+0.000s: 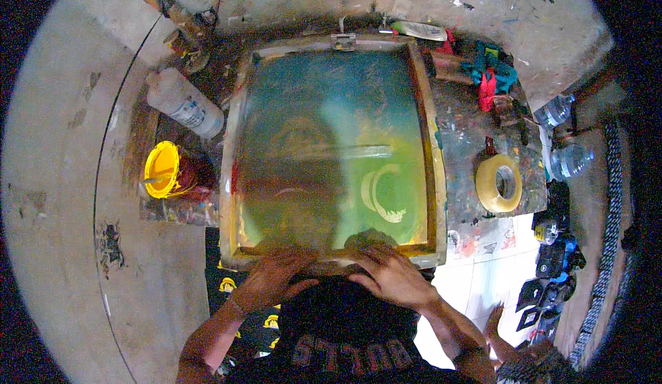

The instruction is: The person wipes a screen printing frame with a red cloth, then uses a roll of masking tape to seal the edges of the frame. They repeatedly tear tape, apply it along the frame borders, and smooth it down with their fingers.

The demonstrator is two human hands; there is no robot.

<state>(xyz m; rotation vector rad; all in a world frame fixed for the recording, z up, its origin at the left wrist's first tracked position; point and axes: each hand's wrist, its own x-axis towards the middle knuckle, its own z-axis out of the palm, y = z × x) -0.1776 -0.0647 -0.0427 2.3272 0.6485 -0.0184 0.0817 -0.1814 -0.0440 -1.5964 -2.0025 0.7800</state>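
A screen printing frame [439,170] with wooden sides lies before me, its mesh [372,108] tinted green and blue. A pale, curved stencil shape [378,198] shows on the mesh at the lower right, below a shiny, light strip [365,152]. My left hand [281,277] holds the near rail, fingers over its top and thumb on my side. Farther right along that rail, my right hand [392,277] grips in the same way. The shadow over the left part of the mesh hides detail there.
A hinge clamp [343,42] sits at the frame's far edge. Left of the frame are a white bottle [185,103] and a yellow-rimmed paint tub [163,170]. On the right lie a tape roll [484,184] and coloured rags [488,84]. Someone's bare foot [494,320] shows at the lower right.
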